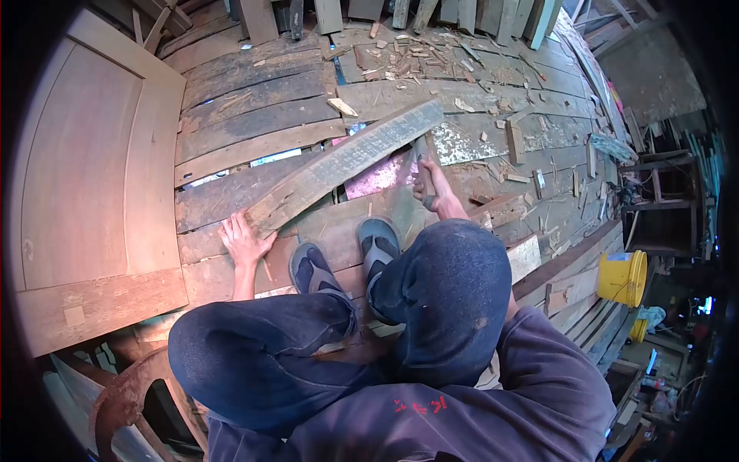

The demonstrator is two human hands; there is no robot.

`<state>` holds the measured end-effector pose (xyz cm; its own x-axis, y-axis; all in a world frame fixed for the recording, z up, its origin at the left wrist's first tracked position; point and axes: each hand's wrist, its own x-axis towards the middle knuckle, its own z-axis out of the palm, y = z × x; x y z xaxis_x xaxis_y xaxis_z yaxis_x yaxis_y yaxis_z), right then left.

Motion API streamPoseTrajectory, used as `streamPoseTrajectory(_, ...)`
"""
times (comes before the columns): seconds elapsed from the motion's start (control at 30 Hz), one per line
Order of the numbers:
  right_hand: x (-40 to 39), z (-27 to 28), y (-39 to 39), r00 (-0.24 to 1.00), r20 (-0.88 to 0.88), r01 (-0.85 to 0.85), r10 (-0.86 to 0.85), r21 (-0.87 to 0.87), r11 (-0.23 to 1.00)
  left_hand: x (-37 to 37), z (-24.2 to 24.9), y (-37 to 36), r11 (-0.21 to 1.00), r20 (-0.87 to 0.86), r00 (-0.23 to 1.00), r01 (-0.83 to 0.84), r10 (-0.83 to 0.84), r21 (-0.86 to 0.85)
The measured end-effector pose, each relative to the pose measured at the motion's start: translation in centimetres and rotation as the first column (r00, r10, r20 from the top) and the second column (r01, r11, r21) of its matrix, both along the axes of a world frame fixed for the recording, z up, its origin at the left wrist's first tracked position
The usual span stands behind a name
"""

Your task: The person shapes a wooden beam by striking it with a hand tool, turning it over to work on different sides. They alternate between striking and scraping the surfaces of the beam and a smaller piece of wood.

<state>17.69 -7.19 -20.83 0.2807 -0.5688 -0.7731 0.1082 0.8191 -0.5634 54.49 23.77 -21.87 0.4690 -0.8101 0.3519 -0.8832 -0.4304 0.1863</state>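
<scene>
A long, worn wooden beam [346,165] slants across the plank floor in front of my feet. At its near left end, my left hand [243,237] grips the timber, fingers over the edge and thumb along the side. My right hand [439,190] is closed around the handle of a narrow tool [423,150], just below the beam's far right end. The tool's upper part meets the beam there, and I cannot tell its exact kind. Both sandalled feet [377,235] are between the hands.
A panelled wooden door [85,169] lies on the left. Wood chips and offcuts [408,61] litter the floor at the back and right. Upright boards [327,15] line the far edge. Light shows through gaps between planks. A yellow bucket [616,279] stands at right beside stacked boards.
</scene>
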Motion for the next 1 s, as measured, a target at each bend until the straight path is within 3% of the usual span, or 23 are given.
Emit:
streamPoseTrajectory(0.1, 0.2, -0.9, -1.4, 0.973, 0.23, -0.021, -0.016, 0.156, 0.988, 0.0, -0.2, 0.2, 0.999, -0.002, 1.0, 0.015, -0.015, -0.041)
streamPoseTrajectory(0.2, -0.5, -1.7, -0.7, 0.973, 0.23, -0.015, 0.021, -0.03, 0.999, -0.1, -0.5, 0.5, 0.996, -0.017, 1.0, 0.025, -0.027, -0.09)
streamPoseTrajectory(0.33, -0.3, -1.9, -1.1, 0.919, 0.394, -0.017, 0.019, -0.007, 1.0, -1.1, -0.4, 0.8, 0.991, 0.014, 1.0, -0.012, 0.014, -0.137)
streamPoseTrajectory(0.43, 1.8, -0.3, -2.5, 0.953, 0.298, -0.031, 0.06, -0.099, 0.995, 0.1, 0.5, -0.2, 0.993, -0.016, 0.998, -0.066, 0.064, -0.102)
streamPoseTrajectory(0.47, 2.7, 0.8, -2.9, 0.947, 0.32, -0.02, 0.027, -0.026, 0.999, 0.7, 1.1, -0.5, 0.996, -0.045, 0.997, -0.072, 0.07, -0.048)
streamPoseTrajectory(0.6, 4.4, 2.6, -2.9, 0.995, 0.057, -0.07, 0.077, -0.113, 0.991, 2.1, 2.0, -1.2, 0.996, -0.104, 0.991, -0.078, 0.081, 0.033)
streamPoseTrajectory(0.83, 2.3, 1.6, -0.3, 0.984, -0.118, -0.146, 0.131, -0.123, 0.982, -2.8, 0.3, -4.7, 0.998, -0.108, 0.992, -0.065, 0.068, 0.026)
streamPoseTrajectory(0.97, 1.0, 1.7, 0.6, 0.927, -0.374, -0.106, -0.036, -0.353, 0.93, -6.0, 0.3, -8.9, 0.998, -0.134, 0.991, 0.024, -0.016, 0.065)
streamPoseTrajectory(1.0, 0.2, 0.6, 0.0, 0.875, -0.481, -0.181, -0.048, -0.418, 0.89, -6.3, 0.3, -9.6, 0.994, -0.134, 0.99, 0.05, -0.037, 0.093)
